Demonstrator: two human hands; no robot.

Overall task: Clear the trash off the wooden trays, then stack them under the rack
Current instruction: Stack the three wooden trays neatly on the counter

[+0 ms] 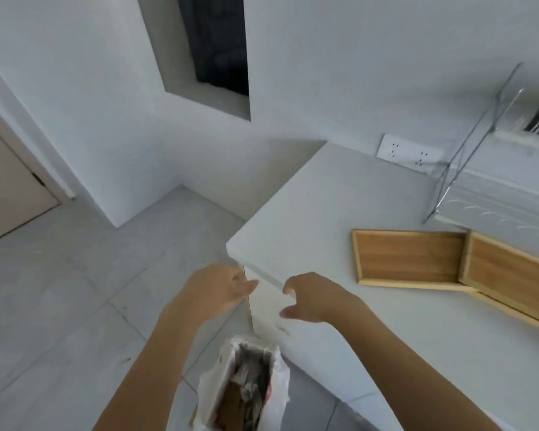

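Observation:
Two bare wooden trays lie on the white counter (324,213) at the right: one tray (408,258) nearer the counter's corner, the other tray (511,275) overlapping its right end and running off the frame. A wire rack (467,157) stands behind them against the wall. My left hand (218,287) and my right hand (311,297) hover side by side at the counter's near corner, fingers apart, holding nothing. Below them on the floor stands a trash bin (246,387) lined with a white bag, holding scraps of paper and cardboard.
A double wall socket (408,154) sits on the wall behind the counter. A white pillar with a dark opening (218,45) rises at the back. A beige door (10,194) is at the far left. Grey tiled floor (75,290) spreads to the left.

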